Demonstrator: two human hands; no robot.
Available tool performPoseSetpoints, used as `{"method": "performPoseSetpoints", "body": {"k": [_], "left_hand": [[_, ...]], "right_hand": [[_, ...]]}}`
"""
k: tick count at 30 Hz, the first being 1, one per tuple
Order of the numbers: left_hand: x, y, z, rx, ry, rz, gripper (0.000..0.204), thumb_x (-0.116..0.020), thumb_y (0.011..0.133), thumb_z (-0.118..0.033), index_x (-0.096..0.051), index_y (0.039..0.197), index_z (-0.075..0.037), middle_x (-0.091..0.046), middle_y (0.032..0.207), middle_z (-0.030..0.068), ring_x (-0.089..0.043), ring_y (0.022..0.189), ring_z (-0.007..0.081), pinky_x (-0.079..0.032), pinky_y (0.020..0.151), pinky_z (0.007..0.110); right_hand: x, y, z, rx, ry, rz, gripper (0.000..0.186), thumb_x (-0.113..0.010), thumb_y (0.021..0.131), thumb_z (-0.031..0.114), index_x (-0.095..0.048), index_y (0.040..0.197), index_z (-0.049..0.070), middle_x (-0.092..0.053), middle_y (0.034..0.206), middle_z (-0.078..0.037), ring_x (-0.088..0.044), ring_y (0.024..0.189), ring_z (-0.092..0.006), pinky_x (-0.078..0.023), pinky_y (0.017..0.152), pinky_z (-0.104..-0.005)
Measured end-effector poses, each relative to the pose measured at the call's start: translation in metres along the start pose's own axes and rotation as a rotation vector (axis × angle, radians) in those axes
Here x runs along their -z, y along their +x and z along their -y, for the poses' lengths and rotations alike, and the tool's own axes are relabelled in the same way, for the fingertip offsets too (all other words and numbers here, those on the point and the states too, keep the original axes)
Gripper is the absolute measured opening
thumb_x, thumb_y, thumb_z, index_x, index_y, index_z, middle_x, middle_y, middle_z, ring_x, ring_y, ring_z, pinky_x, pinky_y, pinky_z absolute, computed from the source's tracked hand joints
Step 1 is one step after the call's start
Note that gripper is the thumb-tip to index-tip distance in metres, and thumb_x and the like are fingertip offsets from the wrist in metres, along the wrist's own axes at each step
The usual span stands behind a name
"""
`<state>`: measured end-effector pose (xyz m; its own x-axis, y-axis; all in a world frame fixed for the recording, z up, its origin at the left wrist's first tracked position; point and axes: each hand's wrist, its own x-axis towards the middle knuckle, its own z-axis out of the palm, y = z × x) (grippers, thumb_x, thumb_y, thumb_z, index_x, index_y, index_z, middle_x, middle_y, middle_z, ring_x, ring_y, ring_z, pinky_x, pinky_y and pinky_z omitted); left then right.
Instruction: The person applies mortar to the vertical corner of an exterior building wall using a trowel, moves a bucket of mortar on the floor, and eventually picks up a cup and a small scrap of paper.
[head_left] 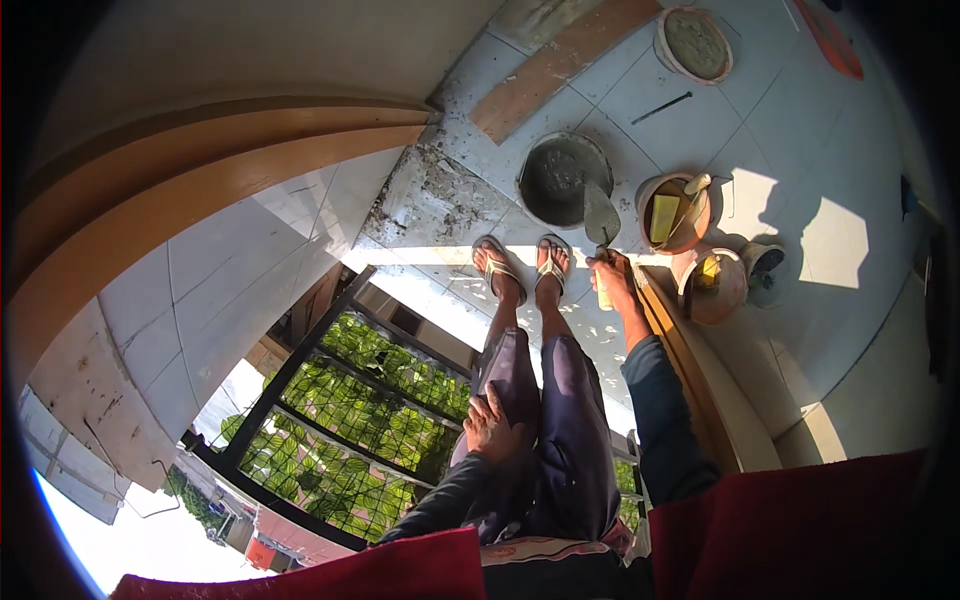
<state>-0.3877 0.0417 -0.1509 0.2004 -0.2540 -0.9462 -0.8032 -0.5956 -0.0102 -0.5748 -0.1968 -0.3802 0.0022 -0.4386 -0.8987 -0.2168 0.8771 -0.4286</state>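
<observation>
My right hand (617,279) is closed around the handle of a pointing trowel (601,213). The trowel's grey, mortar-coated blade reaches to the right rim of a dark bucket (527,190) that holds wet grey mortar (560,170). Whether the blade touches the mortar, I cannot tell. My left hand (490,428) rests on my left thigh, its fingers spread over the dark trousers, with nothing in it.
Right of the bucket stand a tub (650,222) with a yellow block and a tool, another tub (722,300), and a small pail (766,270). Farther off are a mortar-filled bucket (693,45), a metal rod (662,107) and a plank (540,85). A black railing (290,395) borders the left.
</observation>
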Motion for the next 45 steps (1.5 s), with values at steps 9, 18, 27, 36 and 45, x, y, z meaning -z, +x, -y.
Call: {"method": "performPoseSetpoints", "body": {"k": [9, 18, 27, 36, 45], "left_hand": [[0.014, 0.007, 0.078, -0.143, -0.376, 0.016, 0.086, -0.051, 0.091, -0.053, -0.018, 0.153, -0.004, -0.043, 0.14, 0.0303, -0.046, 0.128, 0.0461, -0.037, 0.108, 0.053], [0.075, -0.068, 0.08, -0.432, -0.036, -0.28, 0.059, -0.055, 0.09, -0.045, -0.059, 0.119, 0.006, -0.063, 0.118, 0.0256, -0.059, 0.112, 0.0412, -0.047, 0.097, 0.049], [0.169, -0.17, 0.089, -0.795, -0.637, -0.331, 0.067, -0.073, 0.084, -0.041, -0.052, 0.134, -0.002, -0.067, 0.117, 0.0199, -0.064, 0.109, 0.0351, -0.05, 0.092, 0.042], [0.226, -0.236, 0.136, -1.339, -0.616, 0.053, 0.029, -0.049, 0.103, -0.023, -0.054, 0.125, -0.003, -0.057, 0.119, 0.0069, -0.05, 0.117, 0.0158, -0.038, 0.102, 0.031], [0.275, -0.251, 0.188, -1.289, -0.565, 0.073, 0.047, -0.054, 0.101, -0.038, -0.049, 0.135, -0.005, -0.06, 0.118, 0.0083, -0.054, 0.114, 0.0184, -0.042, 0.1, 0.034]], "right_hand": [[-0.009, -0.084, 0.01, -0.119, 0.011, 0.081, 0.019, -0.074, 0.08, 0.021, -0.064, 0.087, 0.007, -0.06, 0.069, -0.003, -0.058, 0.052, -0.0145, -0.049, 0.045, -0.0296], [0.04, -0.199, 0.079, -0.09, 0.097, -0.059, 0.024, -0.07, 0.084, 0.026, -0.054, 0.096, 0.013, -0.053, 0.073, -0.005, -0.055, 0.057, -0.0191, -0.05, 0.049, -0.0353], [0.055, -0.264, 0.146, 0.119, -0.024, -0.085, 0.021, -0.067, 0.087, 0.022, -0.052, 0.091, 0.007, -0.056, 0.066, -0.008, -0.057, 0.049, -0.0211, -0.049, 0.042, -0.0366], [0.008, -0.266, 0.159, 0.138, -0.085, -0.073, 0.029, -0.069, 0.084, 0.022, -0.055, 0.104, 0.006, -0.06, 0.07, -0.012, -0.06, 0.053, -0.0254, -0.052, 0.046, -0.0389], [-0.076, -0.307, 0.177, 0.281, 0.039, -0.035, 0.026, -0.071, 0.083, 0.025, -0.058, 0.095, 0.007, -0.063, 0.069, -0.011, -0.061, 0.051, -0.0223, -0.052, 0.044, -0.0374]]}}
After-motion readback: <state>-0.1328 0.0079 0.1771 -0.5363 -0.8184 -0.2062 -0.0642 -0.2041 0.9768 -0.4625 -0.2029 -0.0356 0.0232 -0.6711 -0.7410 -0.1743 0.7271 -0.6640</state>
